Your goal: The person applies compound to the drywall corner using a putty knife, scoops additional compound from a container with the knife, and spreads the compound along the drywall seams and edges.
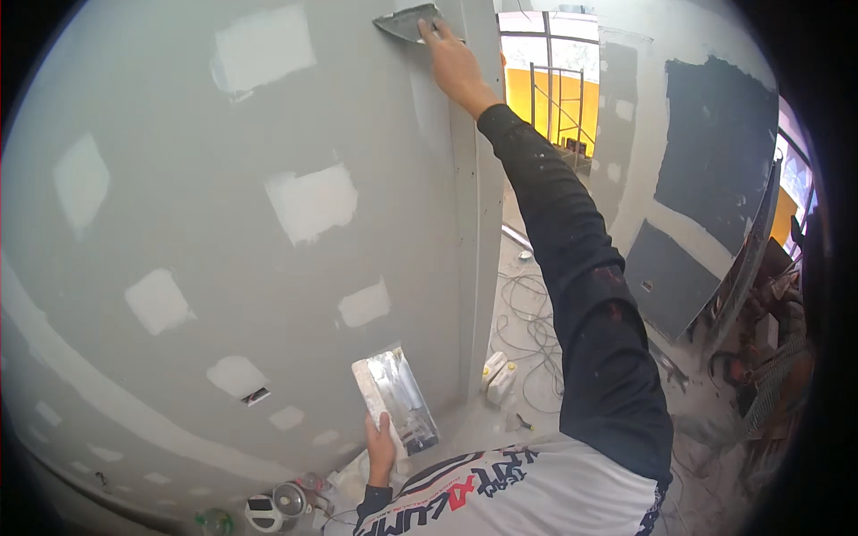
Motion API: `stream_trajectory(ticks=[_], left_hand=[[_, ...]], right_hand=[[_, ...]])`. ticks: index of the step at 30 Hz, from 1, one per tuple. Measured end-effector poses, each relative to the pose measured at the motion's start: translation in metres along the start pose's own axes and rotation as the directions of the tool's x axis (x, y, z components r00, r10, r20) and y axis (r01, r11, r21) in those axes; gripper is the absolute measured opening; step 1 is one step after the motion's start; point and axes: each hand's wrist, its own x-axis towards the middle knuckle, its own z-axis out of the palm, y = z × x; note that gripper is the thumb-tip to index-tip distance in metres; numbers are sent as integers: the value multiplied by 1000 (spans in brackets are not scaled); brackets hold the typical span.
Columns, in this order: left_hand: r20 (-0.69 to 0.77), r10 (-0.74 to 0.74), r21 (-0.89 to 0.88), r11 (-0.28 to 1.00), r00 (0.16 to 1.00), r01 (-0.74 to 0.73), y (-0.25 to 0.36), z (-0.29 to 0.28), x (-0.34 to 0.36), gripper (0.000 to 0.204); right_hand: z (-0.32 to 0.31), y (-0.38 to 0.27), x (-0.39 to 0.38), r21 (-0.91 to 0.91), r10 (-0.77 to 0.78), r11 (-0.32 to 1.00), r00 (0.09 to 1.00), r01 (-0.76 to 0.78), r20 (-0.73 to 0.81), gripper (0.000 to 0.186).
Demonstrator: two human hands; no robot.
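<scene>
My right hand (451, 58) grips a wide putty knife (400, 22), its blade against the grey drywall (179, 214) high up beside the corner edge. My left hand (380, 442) holds a long metal mud pan (397, 397) low in front of the wall, with pale compound along its side. The drywall carries several whitish compound patches (310, 201) and a long pale seam. A vertical strip (466, 268) with small dark dots runs down the corner below the knife.
Beyond the corner are tangled cables (527, 317), pale jugs (500, 380), a metal scaffold (554, 98) before a yellow surface and a partly dark-coated wall (715, 134). Cluttered materials (760, 330) stand at right. A round container (288, 500) and green bottle (214, 521) sit at the wall's foot.
</scene>
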Motion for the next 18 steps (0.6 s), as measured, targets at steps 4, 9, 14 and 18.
stream_trajectory(ticks=[4,9,14,18], left_hand=[[44,5,74,997,999,-8,16,-5,2,43],[77,-86,-12,996,993,87,13,-7,2,43],[110,-145,94,986,983,135,4,-19,3,44],[70,-160,255,957,985,137,36,-12,1,46]], right_hand=[[3,-1,-6,-34,84,996,995,-86,-62,55],[5,22,-51,-86,75,994,994,-69,74,81],[16,2,-162,-84,127,990,977,-114,173,85],[4,-15,-247,-32,188,982,962,-186,197,86]])
